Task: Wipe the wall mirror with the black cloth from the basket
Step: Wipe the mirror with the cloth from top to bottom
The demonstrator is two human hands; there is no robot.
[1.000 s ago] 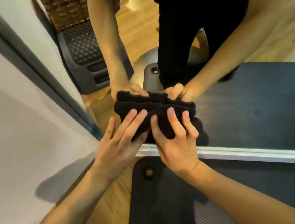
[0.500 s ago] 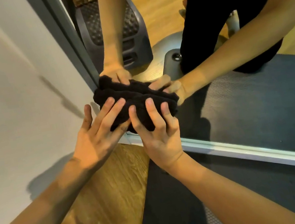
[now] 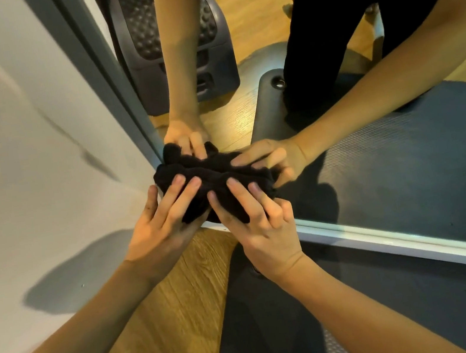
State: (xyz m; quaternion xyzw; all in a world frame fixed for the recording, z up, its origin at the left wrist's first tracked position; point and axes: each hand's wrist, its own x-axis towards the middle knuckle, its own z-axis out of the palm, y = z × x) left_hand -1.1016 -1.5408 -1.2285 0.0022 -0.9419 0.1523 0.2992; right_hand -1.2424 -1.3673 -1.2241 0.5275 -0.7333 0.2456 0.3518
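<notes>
At the lower left corner of the wall mirror [image 3: 407, 145], just above its pale bottom frame [image 3: 392, 238], the black cloth [image 3: 213, 179] is kept bunched into a thick pad, probably so that pressure is spread on the glass. From 7 o'clock the left hand [image 3: 160, 229] presses it with nearly straight fingers [image 3: 179, 190]. From 5 o'clock the right hand [image 3: 266, 229] presses the cloth with slightly bent fingers [image 3: 238, 194]; nothing is clenched. The grey wall [image 3: 18, 151] lies at 9 o'clock.

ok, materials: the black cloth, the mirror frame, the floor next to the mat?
Black cloth: soft, thick fabric, likely terry or fleece; it bunches into plump matte folds. Mirror frame: smooth pale strip, painted metal or plastic, unclear which. Floor: wood-look planks with visible grain; laminate or real wood.
</notes>
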